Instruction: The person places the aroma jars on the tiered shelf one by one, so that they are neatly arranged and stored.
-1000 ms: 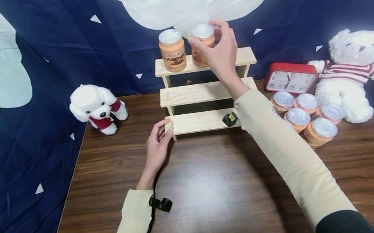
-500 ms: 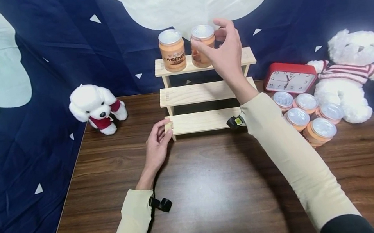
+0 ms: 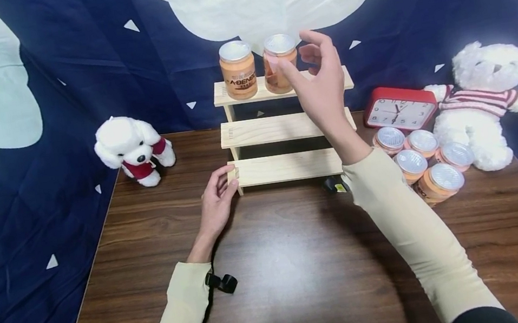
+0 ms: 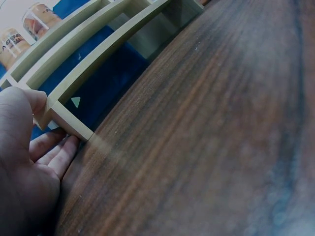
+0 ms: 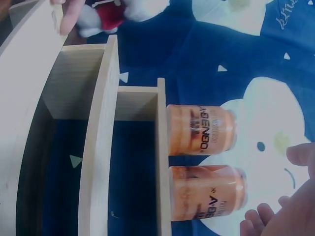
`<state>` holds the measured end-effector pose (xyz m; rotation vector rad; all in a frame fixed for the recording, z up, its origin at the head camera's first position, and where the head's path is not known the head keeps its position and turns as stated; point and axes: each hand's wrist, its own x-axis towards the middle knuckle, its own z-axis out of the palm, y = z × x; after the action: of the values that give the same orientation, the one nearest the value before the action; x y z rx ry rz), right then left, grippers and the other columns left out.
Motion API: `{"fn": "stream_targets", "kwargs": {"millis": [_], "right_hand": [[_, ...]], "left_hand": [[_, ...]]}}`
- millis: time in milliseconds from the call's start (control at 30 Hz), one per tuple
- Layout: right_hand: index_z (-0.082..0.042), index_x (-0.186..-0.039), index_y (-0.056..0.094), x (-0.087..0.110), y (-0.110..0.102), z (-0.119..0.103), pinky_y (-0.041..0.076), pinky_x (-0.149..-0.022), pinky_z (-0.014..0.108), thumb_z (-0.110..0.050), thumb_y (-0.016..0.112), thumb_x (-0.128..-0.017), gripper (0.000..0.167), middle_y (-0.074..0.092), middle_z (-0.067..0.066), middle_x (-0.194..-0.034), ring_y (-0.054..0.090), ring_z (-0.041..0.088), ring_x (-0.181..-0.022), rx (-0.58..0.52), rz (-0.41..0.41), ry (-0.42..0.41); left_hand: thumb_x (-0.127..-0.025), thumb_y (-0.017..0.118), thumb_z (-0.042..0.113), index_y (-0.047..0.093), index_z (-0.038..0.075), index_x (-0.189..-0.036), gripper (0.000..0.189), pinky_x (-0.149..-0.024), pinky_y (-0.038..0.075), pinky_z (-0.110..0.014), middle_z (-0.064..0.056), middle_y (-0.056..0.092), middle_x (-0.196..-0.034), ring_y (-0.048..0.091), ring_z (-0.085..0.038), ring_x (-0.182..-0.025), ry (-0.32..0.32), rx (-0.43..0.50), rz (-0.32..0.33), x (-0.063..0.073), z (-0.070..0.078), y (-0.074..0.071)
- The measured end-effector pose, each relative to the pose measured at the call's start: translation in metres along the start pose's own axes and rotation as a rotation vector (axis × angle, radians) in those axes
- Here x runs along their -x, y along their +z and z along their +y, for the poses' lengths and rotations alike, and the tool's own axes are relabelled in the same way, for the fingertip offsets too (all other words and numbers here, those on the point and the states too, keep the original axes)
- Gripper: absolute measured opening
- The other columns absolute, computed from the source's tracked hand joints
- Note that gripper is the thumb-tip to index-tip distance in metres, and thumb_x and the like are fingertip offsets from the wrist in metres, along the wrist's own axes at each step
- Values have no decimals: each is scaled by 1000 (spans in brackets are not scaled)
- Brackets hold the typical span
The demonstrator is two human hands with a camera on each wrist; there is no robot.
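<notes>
A three-tier wooden display shelf (image 3: 284, 168) stands at the back of the table. On its top tier are two orange jars with silver lids, a left jar (image 3: 239, 77) and a right jar (image 3: 278, 80), both upright. My left hand (image 3: 217, 204) holds the left end of the bottom tier, thumb on top and fingers (image 4: 63, 155) around the side board in the left wrist view. My right hand (image 3: 322, 85) is in front and to the right of the right jar, fingers spread and loosely bent, holding nothing. The right wrist view shows a gap between this hand and the jars.
Several more orange jars (image 3: 441, 184) stand grouped on the table at right, before a red alarm clock (image 3: 399, 108) and a white teddy bear (image 3: 474, 138). A white toy dog (image 3: 131, 145) sits at left. Blue patterned cloth (image 3: 81, 81) hangs behind.
My right hand has let go of the right jar and drawn back, right and slightly down. The jar stays on the top tier. My left hand keeps its place on the shelf.
</notes>
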<state>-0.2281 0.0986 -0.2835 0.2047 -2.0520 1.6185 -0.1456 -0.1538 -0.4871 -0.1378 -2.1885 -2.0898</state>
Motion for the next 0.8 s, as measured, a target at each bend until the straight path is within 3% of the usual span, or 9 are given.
{"fn": "stream_targets", "kwargs": {"millis": [167,500,800], "right_hand": [[-4,-147,63,11,-7,-1,49,-100,29,-17,82,-99,53,68,14,-131,63,19,-122,-1,33,-64],[-3,-145,65,36,-29,-5,51,-103,32,-12,82,-97,52,69,14,-128,66,20,-121,-117,26,-76],[-2,-144,67,58,-48,-2,51,-105,32,-9,81,-97,50,71,10,-127,66,26,-121,-132,47,-126]], "left_hand": [[-111,64,0,59,-3,-151,40,-113,53,-23,-24,65,-151,63,-23,-137,5,0,-3,-1,-1,0],[-111,65,2,59,-2,-151,40,-115,53,-24,-23,66,-150,64,-22,-136,-5,-8,0,0,0,0],[-111,65,2,59,-1,-151,41,-114,53,-24,-23,66,-151,63,-24,-137,-2,-5,2,0,0,-1]]}}
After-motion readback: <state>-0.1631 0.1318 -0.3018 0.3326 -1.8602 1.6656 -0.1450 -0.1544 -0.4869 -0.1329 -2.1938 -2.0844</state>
